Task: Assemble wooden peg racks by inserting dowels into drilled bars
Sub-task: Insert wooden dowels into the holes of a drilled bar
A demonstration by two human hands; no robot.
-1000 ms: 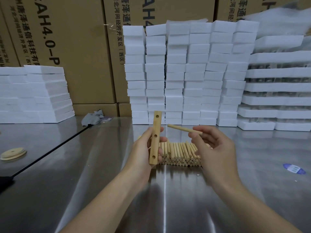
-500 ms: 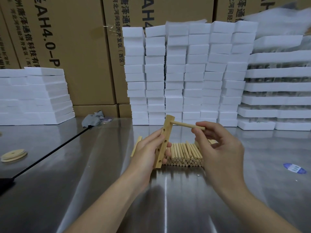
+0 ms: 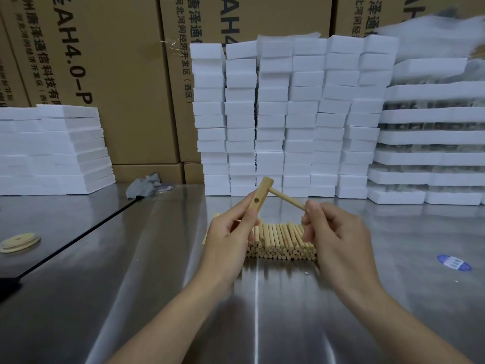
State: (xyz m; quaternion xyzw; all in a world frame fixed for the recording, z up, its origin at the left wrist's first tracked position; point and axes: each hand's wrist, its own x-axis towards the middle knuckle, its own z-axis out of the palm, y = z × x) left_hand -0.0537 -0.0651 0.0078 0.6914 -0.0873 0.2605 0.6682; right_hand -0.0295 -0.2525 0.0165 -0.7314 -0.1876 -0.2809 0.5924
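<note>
The bar is held just above the pile of dowels, tilted with its top leaning right, and the left hand is curled round its lower half. One dowel meets the bar near the top, seemingly started in a hole. The right hand pinches its free end above the pile's right side. I'd push straight along the dowel - square to the bar, not slanted - with the left hand bracing. The hole below it shows empty.
</note>
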